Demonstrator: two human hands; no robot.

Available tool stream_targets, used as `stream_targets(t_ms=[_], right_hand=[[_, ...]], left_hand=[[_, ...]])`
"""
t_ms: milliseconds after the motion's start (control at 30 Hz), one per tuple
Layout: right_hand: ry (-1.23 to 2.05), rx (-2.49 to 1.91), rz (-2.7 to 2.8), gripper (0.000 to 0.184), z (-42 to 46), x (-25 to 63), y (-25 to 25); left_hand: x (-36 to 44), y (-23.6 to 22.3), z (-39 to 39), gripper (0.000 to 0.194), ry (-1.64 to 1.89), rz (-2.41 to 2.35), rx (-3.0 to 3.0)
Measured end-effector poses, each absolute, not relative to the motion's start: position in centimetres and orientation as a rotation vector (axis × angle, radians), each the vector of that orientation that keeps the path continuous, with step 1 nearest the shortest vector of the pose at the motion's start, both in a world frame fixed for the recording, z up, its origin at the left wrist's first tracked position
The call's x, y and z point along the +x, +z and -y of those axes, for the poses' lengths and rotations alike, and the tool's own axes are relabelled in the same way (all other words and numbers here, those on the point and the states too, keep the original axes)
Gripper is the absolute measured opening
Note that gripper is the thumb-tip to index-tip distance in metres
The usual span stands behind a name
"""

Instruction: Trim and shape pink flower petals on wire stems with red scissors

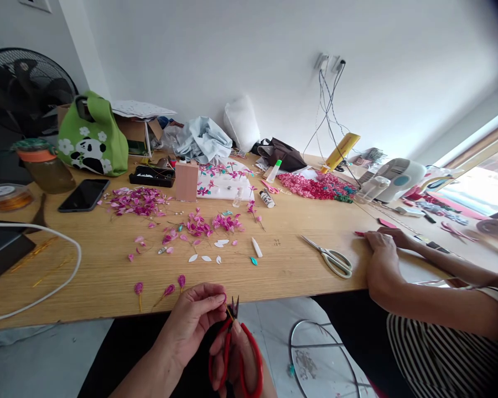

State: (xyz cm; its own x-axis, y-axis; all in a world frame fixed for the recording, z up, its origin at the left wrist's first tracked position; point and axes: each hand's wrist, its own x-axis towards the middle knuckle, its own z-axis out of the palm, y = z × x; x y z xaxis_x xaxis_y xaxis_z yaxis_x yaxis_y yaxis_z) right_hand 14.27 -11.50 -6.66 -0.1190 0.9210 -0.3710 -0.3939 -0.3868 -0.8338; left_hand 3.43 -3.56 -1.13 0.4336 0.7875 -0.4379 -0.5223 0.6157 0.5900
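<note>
My left hand (pixel 195 309) is closed in a pinch on a small magenta petal with a gold wire stem (pixel 229 311), just past the table's front edge. My right hand (pixel 232 354) grips red-handled scissors (pixel 255 359), their dark blades pointing up and slightly parted beside the wire. Close to my left hand, several magenta wire-stemmed petals (pixel 169 289) lie on the wooden table (pixel 282 276). Beyond them are white leaf-shaped pieces (pixel 206 258), a white tube (pixel 257 247), a teal leaf (pixel 254 261) and loose pink flowers (pixel 199 225).
On the right, a co-worker's hands (pixel 382 254) rest at the table beside scissors with pale handles (pixel 336 262). A phone (pixel 84 195), a green panda bag (pixel 92 138) and a white cable (pixel 77 237) occupy the left. A metal stool (pixel 323 345) stands below.
</note>
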Motion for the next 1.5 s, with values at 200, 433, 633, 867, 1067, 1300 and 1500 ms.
stream_targets(t_ms=[200, 433, 633, 867, 1067, 1300, 1500], right_hand=[[1.744, -0.950, 0.624, 0.065, 11.8, 14.6, -6.7], [1.609, -1.449, 0.926, 0.062, 12.3, 14.7, -4.0], [1.623, -1.424, 0.982, 0.066, 12.1, 15.4, -2.9], [1.640, -1.456, 1.016, 0.065, 12.4, 15.8, -2.1], [1.641, -1.448, 1.000, 0.064, 12.3, 15.7, -2.0], [1.644, -1.459, 1.007, 0.067, 12.5, 16.1, -1.9], [1.649, -1.496, 1.031, 0.067, 12.5, 16.5, -1.8]], left_hand=[[3.4, -1.7, 3.6, 0.016, 0.864, -0.795, 0.304], [3.8, -1.7, 4.1, 0.013, 0.830, -0.773, 0.349], [3.8, -1.1, 4.3, 0.013, 0.822, -0.776, 0.438], [3.8, -1.5, 4.1, 0.019, 0.853, -0.830, 0.466], [3.8, -1.2, 4.5, 0.018, 0.840, -0.814, 0.520], [3.8, -0.9, 4.6, 0.016, 0.812, -0.793, 0.545], [3.7, -1.1, 4.5, 0.016, 0.811, -0.782, 0.521]])
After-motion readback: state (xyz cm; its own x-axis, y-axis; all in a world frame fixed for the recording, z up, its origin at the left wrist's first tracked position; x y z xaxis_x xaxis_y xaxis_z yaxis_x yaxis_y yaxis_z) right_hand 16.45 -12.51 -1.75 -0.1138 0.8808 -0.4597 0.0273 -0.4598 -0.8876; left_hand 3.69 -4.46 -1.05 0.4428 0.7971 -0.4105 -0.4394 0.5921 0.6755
